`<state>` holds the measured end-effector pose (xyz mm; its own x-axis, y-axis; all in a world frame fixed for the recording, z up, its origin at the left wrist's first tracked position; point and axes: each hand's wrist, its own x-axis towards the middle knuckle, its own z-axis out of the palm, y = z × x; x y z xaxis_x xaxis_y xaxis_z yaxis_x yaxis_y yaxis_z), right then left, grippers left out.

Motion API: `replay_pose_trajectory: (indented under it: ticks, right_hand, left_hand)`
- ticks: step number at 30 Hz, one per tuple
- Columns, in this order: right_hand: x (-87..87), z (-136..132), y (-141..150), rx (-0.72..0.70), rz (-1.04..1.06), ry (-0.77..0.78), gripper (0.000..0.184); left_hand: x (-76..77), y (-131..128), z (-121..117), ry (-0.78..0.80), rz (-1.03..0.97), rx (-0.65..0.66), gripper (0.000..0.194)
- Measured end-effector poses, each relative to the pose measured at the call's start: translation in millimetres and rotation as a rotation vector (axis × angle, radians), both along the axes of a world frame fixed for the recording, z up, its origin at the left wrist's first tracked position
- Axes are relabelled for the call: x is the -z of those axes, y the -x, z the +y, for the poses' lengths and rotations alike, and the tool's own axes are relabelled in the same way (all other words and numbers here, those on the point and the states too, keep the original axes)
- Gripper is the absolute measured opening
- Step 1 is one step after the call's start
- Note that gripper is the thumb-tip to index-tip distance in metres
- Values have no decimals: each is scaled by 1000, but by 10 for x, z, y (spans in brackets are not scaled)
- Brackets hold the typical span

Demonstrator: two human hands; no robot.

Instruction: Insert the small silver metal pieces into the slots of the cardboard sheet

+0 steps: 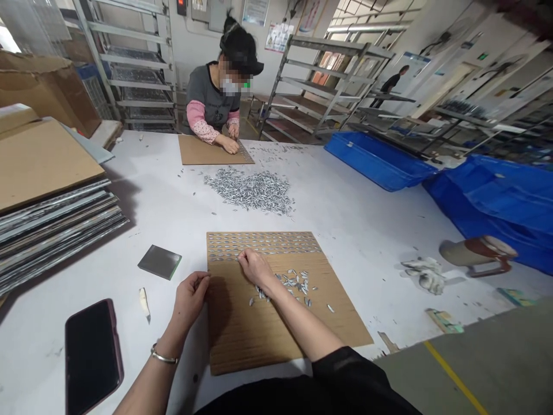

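A black sleeve [354, 374] lies nearest, while on the far wall posters [280, 37] bear print too small to read. On the white bench [168, 202], a brown cardboard sheet [259, 340] carries neat rows of silvery, leaf-shaped pieces [276, 243] along its far edge; the right hand [256, 270] pinches its fingertips there and the left hand [192, 291] curls at the left edge, though whether either grasps anything cannot be told. The right forearm [302, 317] partly hides loose pieces [303, 282], with a heap [254, 190] beyond, a phone [92, 357] at left and blue bins [380, 164] at right.
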<state>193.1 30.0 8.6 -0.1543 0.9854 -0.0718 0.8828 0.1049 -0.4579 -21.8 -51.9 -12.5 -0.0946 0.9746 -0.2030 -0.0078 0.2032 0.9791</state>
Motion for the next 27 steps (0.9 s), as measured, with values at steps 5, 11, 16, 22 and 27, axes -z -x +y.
replay_pose_trajectory:
  ticks: [5, 11, 16, 22, 27]
  right_hand:
    - [-7, 18, 26, -20, -68, -14, 18]
    - [-26, -22, 10, -32, 50, -124, 8]
    - [3, -48, 49, -203, 92, -225, 10]
    - [50, -29, 125, -226, 61, -198, 16]
    - [101, -5, 62, -264, 83, -243, 16]
  left_hand:
    - [-23, 1, -1, -8, 34, 10, 38]
    - [-106, -19, -13, -3, 21, -8, 36]
    - [-114, -24, -19, -15, 23, -21, 34]
    - [-92, -20, -24, -12, 23, -8, 32]
    - [-91, -30, -17, -15, 1, -10, 34]
